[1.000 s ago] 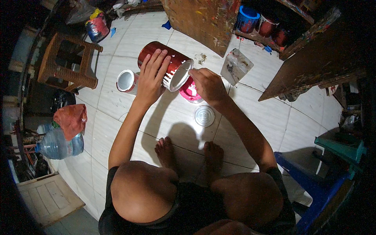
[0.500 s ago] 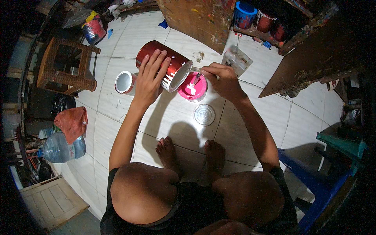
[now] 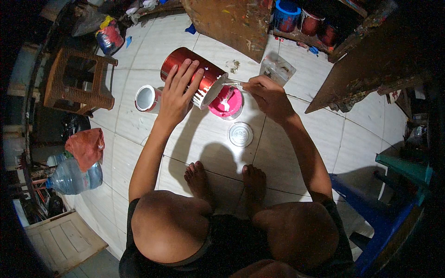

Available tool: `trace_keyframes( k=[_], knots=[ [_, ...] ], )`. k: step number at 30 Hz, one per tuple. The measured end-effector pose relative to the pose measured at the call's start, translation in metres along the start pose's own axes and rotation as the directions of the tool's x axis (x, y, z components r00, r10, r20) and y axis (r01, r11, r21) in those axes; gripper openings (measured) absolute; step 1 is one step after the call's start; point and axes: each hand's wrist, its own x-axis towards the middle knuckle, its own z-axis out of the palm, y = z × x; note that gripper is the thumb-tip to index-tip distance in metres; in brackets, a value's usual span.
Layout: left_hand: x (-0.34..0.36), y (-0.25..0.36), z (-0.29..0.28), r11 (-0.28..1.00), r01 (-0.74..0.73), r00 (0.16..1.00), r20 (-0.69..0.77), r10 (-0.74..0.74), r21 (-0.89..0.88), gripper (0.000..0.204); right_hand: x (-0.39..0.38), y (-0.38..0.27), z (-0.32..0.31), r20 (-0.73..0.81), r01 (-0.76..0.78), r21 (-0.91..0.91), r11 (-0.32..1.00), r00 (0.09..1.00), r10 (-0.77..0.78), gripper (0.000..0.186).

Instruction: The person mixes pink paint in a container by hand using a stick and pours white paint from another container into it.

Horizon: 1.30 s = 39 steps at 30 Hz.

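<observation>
My left hand (image 3: 175, 95) lies over the side of a large red paint can (image 3: 204, 69), gripping it tipped on its side. White paint streaks run down the can's rim, and its open mouth faces right. Just below that mouth stands a small tub with pink paint (image 3: 225, 107), a white patch of paint on top. My right hand (image 3: 263, 95) pinches a thin, light-coloured tool (image 3: 234, 82) whose tip is at the can's rim; its exact kind is unclear. A smaller open can (image 3: 147, 98) stands left, partly behind my left hand. A round metal lid (image 3: 240, 134) lies nearer my feet.
A clear plastic container (image 3: 278, 68) stands beyond my right hand. Brown stool (image 3: 79, 81) and water bottle (image 3: 76, 176) are at left. Wooden boards (image 3: 232, 25) and paint pails (image 3: 287, 16) line the far side. A blue plastic chair or stool (image 3: 366, 208) stands at right.
The tool has moved up from over the pink tub to the red can's rim, my right hand shifting slightly right. My left hand and the tipped can stay nearly in place.
</observation>
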Motion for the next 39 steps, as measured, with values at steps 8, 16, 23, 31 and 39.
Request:
trace_keyframes(
  k=[8, 16, 23, 31, 39],
  knots=[
    [0.002, 0.002, -0.008, 0.999, -0.009, 1.0, 0.02, 0.008, 0.041, 0.064, -0.028, -0.011, -0.029, 0.049, -0.094, 0.002, 0.996, 0.994, 0.093, 0.022],
    [0.002, 0.009, -0.003, 0.995, -0.067, 0.998, 0.026, 0.065, 0.074, 0.061, -0.024, -0.017, -0.022, 0.004, -0.164, -0.053, 0.985, 0.986, 0.165, 0.02],
    [0.006, 0.012, -0.013, 0.988, -0.104, 0.994, 0.04, 0.1, 0.112, 0.06, -0.033, -0.025, -0.024, 0.023, -0.077, -0.046, 0.996, 0.997, 0.078, 0.021],
    [0.007, 0.012, -0.013, 0.985, -0.099, 0.994, 0.066, 0.09, 0.143, 0.056, -0.055, -0.025, -0.038, -0.069, -0.169, 0.039, 0.985, 0.983, 0.172, 0.021],
    [0.002, 0.014, -0.015, 0.99, -0.032, 0.998, 0.057, 0.024, 0.138, 0.059, -0.056, -0.037, -0.02, -0.029, -0.156, -0.065, 0.986, 0.988, 0.154, 0.016]
  ],
)
